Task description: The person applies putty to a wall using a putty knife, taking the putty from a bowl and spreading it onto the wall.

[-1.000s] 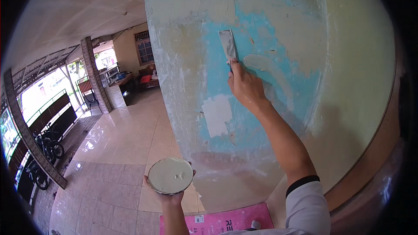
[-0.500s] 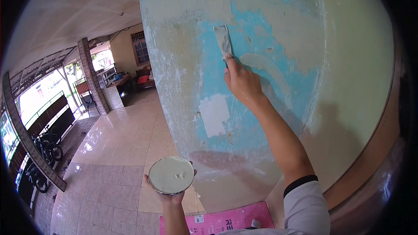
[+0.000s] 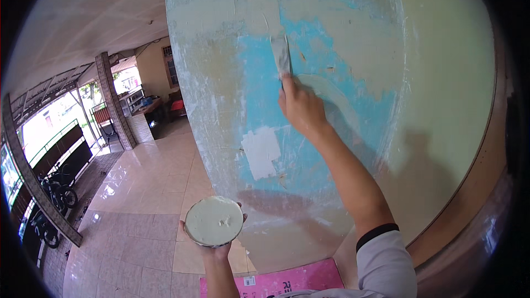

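Over the wall's [image 3: 207, 77] blue patch [image 3: 258, 88] | putty knife [image 3: 281, 58] gripped in the right hand [image 3: 302, 105], reaching up and slightly left from it, long axis near upright | I judge the right hand nearer the wall | left hand [image 3: 217, 252] cups round tub [image 3: 229, 241] of pale paste [image 3: 207, 218], lower left.

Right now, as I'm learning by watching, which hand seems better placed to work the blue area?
Right, I'd judge: the right hand holds the scraper up at the blue area, while the left hand sits lower, holding the container.
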The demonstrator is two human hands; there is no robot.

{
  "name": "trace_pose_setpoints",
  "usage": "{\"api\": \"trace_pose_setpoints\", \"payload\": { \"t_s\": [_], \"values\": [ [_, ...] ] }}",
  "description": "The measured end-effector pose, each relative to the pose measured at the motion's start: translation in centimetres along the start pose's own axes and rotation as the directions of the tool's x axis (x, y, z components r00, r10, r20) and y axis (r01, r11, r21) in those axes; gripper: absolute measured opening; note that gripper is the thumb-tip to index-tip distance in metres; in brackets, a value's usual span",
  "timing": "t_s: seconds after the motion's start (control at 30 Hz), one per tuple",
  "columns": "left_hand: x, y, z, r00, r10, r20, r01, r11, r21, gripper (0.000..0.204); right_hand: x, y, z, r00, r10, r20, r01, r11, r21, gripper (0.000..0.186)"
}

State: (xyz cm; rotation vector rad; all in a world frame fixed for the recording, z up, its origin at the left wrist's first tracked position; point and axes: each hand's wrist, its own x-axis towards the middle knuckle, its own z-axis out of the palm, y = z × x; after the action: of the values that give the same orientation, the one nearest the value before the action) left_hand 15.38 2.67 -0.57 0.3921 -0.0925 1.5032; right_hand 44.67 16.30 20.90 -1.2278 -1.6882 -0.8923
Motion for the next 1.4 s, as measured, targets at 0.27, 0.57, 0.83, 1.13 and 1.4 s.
{"api": "trace_pose_setpoints", "payload": {
  "t_s": [0.27,0.57,0.83,1.13,1.4],
  "values": [
    [0.1,-1.1,0.6,1.0,0.021,0.015,-0.021,1.0,-0.011,0.089,3.5,-0.7,-2.2,0.968,-0.073,-0.239,0.121,0.974,0.191,0.05],
    [-0.2,-2.9,1.0,1.0,0.005,0.003,-0.005,0.998,0.06,0.095,-0.7,0.7,1.3,0.973,-0.157,-0.168,0.171,0.983,0.071,0.05],
    [-1.3,-6.2,0.8,0.998,-0.058,-0.013,0.058,0.998,-0.014,0.095,-15.2,-0.6,-7.3,0.937,0.097,0.336,-0.346,0.404,0.847,0.045],
    [-1.5,-12.8,1.9,0.972,-0.233,0.032,0.235,0.969,-0.082,0.096,-24.6,4.9,-8.0,0.73,-0.202,0.652,-0.598,-0.651,0.467,0.051],
    [-3.1,-15.8,-0.9,0.976,-0.191,-0.103,0.152,0.941,-0.304,0.082,-28.2,7.9,-11.7,0.746,-0.124,0.654,-0.644,0.115,0.756,0.035]
  ]
}}
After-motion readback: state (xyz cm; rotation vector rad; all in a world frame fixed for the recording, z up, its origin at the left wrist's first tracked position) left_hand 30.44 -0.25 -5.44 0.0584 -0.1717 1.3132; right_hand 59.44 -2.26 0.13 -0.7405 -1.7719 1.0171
